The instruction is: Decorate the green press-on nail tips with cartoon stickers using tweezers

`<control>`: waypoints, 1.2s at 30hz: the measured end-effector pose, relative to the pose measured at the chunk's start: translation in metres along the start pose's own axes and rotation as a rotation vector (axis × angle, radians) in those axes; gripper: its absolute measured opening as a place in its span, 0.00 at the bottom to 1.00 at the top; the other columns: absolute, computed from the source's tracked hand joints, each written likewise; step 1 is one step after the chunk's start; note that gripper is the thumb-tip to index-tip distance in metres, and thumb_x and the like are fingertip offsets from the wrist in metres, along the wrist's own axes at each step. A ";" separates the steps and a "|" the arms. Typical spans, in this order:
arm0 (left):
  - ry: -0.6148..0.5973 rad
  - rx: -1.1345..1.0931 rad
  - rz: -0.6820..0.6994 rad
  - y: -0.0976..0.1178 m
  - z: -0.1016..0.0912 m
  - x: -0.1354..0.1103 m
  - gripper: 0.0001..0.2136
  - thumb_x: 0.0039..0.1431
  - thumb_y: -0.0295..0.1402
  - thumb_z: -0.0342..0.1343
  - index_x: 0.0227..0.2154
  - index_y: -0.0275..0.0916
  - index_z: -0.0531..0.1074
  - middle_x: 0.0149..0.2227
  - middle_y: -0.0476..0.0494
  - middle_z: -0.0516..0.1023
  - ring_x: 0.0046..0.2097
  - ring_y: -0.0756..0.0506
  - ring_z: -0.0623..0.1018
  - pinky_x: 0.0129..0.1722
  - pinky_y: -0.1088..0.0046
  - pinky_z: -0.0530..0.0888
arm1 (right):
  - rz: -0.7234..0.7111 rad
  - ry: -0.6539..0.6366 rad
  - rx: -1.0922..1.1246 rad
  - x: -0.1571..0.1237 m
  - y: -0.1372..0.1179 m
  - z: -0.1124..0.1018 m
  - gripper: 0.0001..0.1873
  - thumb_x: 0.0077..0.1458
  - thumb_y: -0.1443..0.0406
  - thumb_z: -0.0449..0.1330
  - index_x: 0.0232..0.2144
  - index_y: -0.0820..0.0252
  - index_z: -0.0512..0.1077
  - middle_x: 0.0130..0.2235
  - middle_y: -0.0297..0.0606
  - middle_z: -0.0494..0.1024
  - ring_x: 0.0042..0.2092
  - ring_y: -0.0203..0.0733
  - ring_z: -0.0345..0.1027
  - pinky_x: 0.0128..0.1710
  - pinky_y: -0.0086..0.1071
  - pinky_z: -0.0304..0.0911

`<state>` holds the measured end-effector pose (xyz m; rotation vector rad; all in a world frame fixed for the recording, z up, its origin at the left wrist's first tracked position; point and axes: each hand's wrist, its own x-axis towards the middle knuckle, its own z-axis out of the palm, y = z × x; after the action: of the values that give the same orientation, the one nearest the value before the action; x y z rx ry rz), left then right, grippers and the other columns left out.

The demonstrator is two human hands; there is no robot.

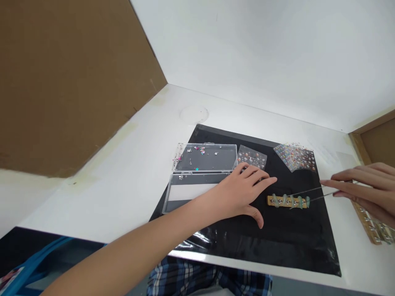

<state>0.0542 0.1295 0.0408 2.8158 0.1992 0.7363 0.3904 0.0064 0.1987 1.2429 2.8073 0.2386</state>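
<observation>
My left hand (243, 191) rests flat on a black mat (293, 238), fingers spread, just below a sheet of nail stickers (251, 157). My right hand (361, 189) pinches long metal tweezers (321, 192), whose tips reach toward a wooden strip (288, 201) on the mat. Several pale green false nail tips stand along that strip, and the tweezer tips are close to its right end. A second sticker sheet (294, 157) lies at the mat's far edge. An open clear plastic box (200, 171) sits left of my left hand, with small sparkly nail decorations in its upper half.
A second wooden strip (368, 222) with metal clips lies on the white table (123, 185) under my right hand. Cardboard (70, 82) and a white wall (262, 53) rise behind the table. My plaid-covered lap (203, 279) shows below its front edge.
</observation>
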 end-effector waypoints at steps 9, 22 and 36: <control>0.018 -0.004 -0.013 0.002 0.002 -0.002 0.57 0.55 0.73 0.64 0.70 0.25 0.65 0.62 0.33 0.77 0.63 0.33 0.71 0.68 0.54 0.61 | -0.115 -0.115 0.061 0.021 0.028 0.010 0.24 0.78 0.63 0.51 0.68 0.38 0.73 0.54 0.29 0.87 0.44 0.41 0.83 0.41 0.38 0.76; -0.009 -0.001 -0.003 0.005 0.002 -0.002 0.54 0.62 0.73 0.56 0.70 0.24 0.66 0.62 0.31 0.77 0.64 0.33 0.72 0.68 0.53 0.62 | -0.047 -0.024 0.042 0.033 0.013 0.011 0.22 0.82 0.56 0.47 0.54 0.43 0.82 0.47 0.27 0.88 0.36 0.35 0.78 0.38 0.37 0.71; -0.036 0.026 -0.020 0.007 0.001 -0.003 0.53 0.64 0.74 0.53 0.71 0.26 0.67 0.63 0.33 0.77 0.65 0.34 0.71 0.69 0.54 0.60 | 0.010 -0.026 0.028 0.037 0.008 0.001 0.27 0.82 0.52 0.45 0.49 0.43 0.85 0.47 0.26 0.88 0.37 0.35 0.79 0.38 0.38 0.71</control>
<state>0.0530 0.1223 0.0403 2.8447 0.2326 0.6825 0.3718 0.0389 0.1994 1.2567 2.7924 0.1830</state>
